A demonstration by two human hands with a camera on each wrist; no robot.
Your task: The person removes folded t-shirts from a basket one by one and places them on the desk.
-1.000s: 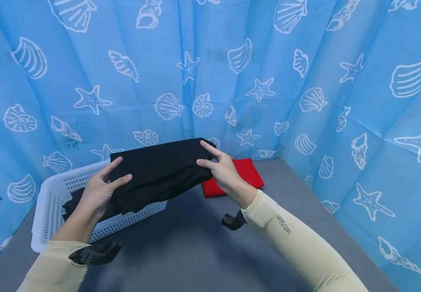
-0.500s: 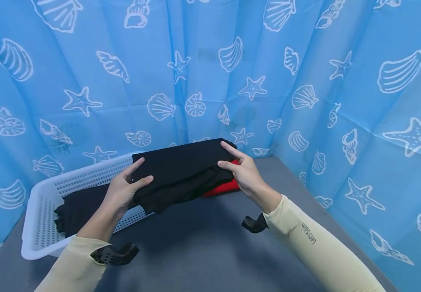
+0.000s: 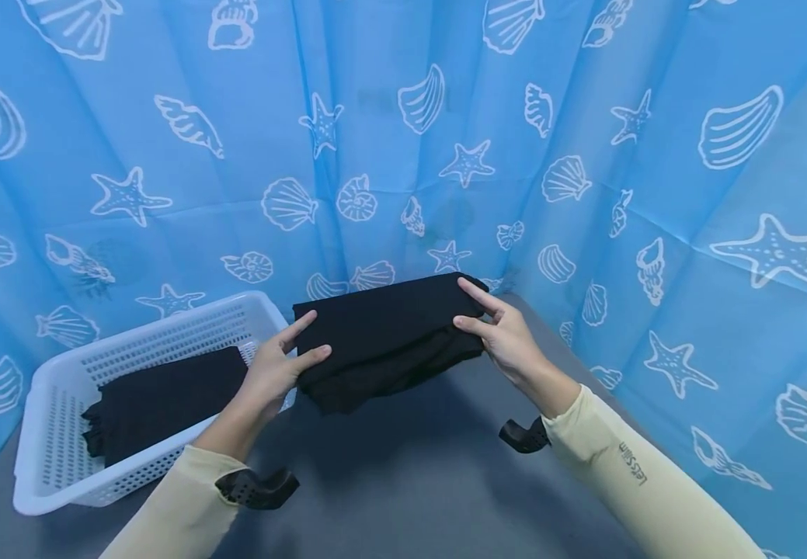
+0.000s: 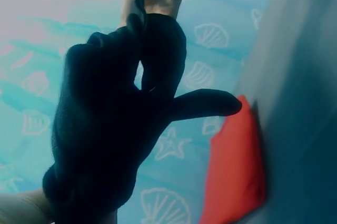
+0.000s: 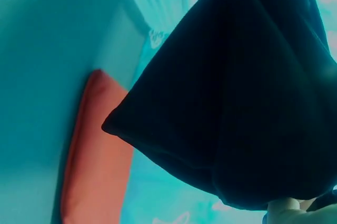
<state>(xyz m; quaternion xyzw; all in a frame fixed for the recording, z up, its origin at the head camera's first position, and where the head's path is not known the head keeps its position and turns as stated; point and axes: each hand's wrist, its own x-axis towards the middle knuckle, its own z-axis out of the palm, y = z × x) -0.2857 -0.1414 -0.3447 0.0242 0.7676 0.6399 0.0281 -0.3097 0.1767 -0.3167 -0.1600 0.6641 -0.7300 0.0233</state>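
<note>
A folded black garment (image 3: 389,322) stretches between both hands, held up above the grey table in the head view. My left hand (image 3: 266,380) pinches its left end, fingers on top and thumb across the near face. At the other end, my right hand (image 3: 511,341) grips it the same way, index finger along the upper edge. Its lower layers sag loosely underneath. A folded red cloth (image 4: 234,169) lies on the table; the held garment hides it in the head view, but the right wrist view also shows the red cloth (image 5: 100,161) beyond a hanging black corner.
A white perforated plastic basket (image 3: 130,477) stands at the left, with another black garment (image 3: 172,396) lying inside it. Blue curtains (image 3: 375,116) printed with shells and starfish enclose the back and right of the grey table (image 3: 403,481).
Both hands have carried the black garment to the right, away from over the basket, uncovering the black garment inside. The red cloth has become hidden behind it in the head view.
</note>
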